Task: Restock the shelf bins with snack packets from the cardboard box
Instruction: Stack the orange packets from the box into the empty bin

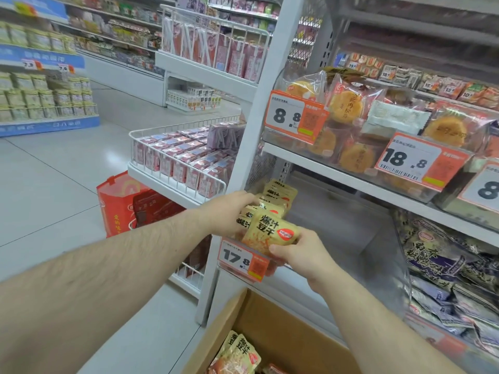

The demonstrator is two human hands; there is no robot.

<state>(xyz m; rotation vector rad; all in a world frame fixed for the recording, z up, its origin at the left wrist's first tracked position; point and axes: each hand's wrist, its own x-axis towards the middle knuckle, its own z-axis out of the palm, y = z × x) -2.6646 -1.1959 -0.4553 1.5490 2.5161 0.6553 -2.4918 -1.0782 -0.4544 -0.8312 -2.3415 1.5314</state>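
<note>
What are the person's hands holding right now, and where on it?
The right hand grips a yellow snack packet by its lower right corner. The left hand rests on the packets in the bin; whether it grips one cannot be told.

Bright, even shop light, faint shadows, soft blur throughout, and wide-angle bending of lines toward the edges.

The yellow foil snack packet (270, 232) pinched in the right hand (302, 255) reads "爆汁豆干" in black. Just below both hands, an orange-and-white price tag (243, 260) clipped to the bin front says 17.8. Above the hands, similar tags on the clear upper bins read 8.8 (293, 116) and, further right, 18.8 (415, 160).
</note>
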